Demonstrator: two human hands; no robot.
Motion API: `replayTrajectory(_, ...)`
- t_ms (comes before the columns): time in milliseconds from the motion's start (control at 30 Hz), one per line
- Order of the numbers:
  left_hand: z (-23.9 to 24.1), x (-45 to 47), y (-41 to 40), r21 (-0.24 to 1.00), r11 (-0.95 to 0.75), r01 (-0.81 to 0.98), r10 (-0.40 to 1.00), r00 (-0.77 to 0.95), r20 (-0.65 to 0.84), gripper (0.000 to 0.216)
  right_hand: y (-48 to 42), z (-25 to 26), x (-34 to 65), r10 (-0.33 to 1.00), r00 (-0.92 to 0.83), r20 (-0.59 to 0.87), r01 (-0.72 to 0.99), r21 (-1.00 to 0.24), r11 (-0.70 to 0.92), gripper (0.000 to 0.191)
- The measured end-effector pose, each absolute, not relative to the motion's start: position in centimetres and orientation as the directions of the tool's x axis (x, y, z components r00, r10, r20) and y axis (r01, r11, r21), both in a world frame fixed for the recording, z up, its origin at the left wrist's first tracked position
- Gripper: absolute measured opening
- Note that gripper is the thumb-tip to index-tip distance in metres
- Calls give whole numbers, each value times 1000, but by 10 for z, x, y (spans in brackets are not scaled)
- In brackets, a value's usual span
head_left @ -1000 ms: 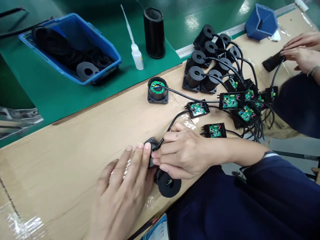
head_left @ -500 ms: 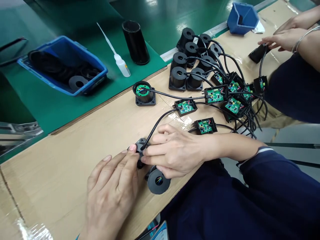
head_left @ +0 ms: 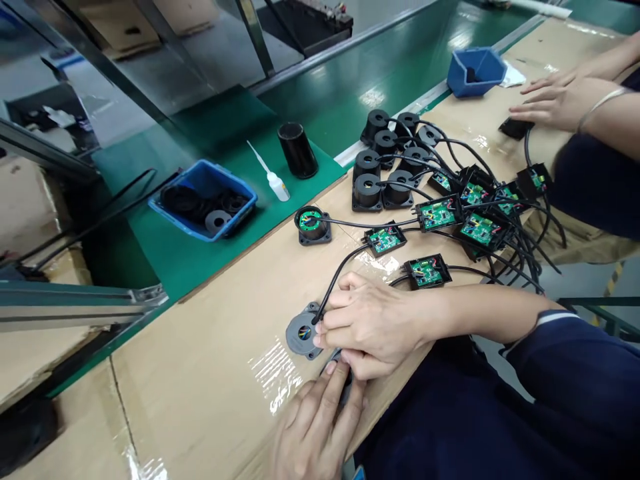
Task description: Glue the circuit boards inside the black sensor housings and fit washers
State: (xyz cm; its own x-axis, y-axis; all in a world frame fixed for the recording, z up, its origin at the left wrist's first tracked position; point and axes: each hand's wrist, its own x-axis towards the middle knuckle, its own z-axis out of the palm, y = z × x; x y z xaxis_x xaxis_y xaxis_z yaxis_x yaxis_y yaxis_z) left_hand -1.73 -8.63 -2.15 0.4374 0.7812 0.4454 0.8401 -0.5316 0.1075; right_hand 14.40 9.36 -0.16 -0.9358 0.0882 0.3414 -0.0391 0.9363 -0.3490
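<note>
A round black housing (head_left: 299, 333) with a flat disc-shaped top lies face up on the board, coloured wires showing in its centre hole. Curled fingertips of my right hand (head_left: 367, 327) grip its right edge, beside the black cable (head_left: 333, 283) that leaves it. That cable runs to a small open box with a green circuit board (head_left: 385, 238). Closer to the board's front edge, my left hand (head_left: 320, 413) has its fingers bent over a second round black housing (head_left: 345, 393), mostly covered by the fingers. My right thumb side is against this second housing too.
Several black cabled housings (head_left: 367, 190) and circuit-board boxes (head_left: 480, 228) cluster at the right. One uncapped housing (head_left: 313, 227) stands behind. A blue bin (head_left: 203, 233), a dropper bottle (head_left: 277, 187) and a black cylinder (head_left: 297, 150) sit on green matting. A co-worker's hands (head_left: 560, 103) work at far right.
My left hand has left the first housing and come over the second one near the front edge. My right hand stays by the first housing. The camera view has shifted.
</note>
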Motion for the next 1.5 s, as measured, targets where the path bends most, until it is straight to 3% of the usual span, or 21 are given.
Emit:
replayTrajectory(367,-34,0,-76,248,-400,882,777,184,602,10,83,-6,144,122,-895,430,-5,-283,959,24)
replayTrajectory(533,-48,-4,-81,215,-384,898,725,149,672,16,80,-1,147,154,-896,416,18,-311,950,26)
replayTrajectory(633,-39,-23,-78,239,-387,890,780,178,600,15,82,-1,147,161,-893,421,14,-331,944,33)
replayTrajectory(767,-14,-50,-61,271,-239,932,889,99,446,11,84,-2,146,136,-908,397,-13,-352,936,39)
replayTrajectory(900,-5,-62,-41,258,-371,892,882,252,398,10,84,-2,145,139,-911,389,-9,-354,935,36)
replayTrajectory(1033,-9,-64,-35,207,-460,863,844,353,403,14,83,-4,143,135,-895,425,-12,-327,945,30)
replayTrajectory(1300,-19,-56,-43,228,-402,887,849,267,456,22,82,-6,144,169,-805,568,42,-229,972,37)
replayTrajectory(1500,-19,-54,-41,256,-389,885,854,242,461,22,81,-5,145,198,-828,525,85,-231,969,55)
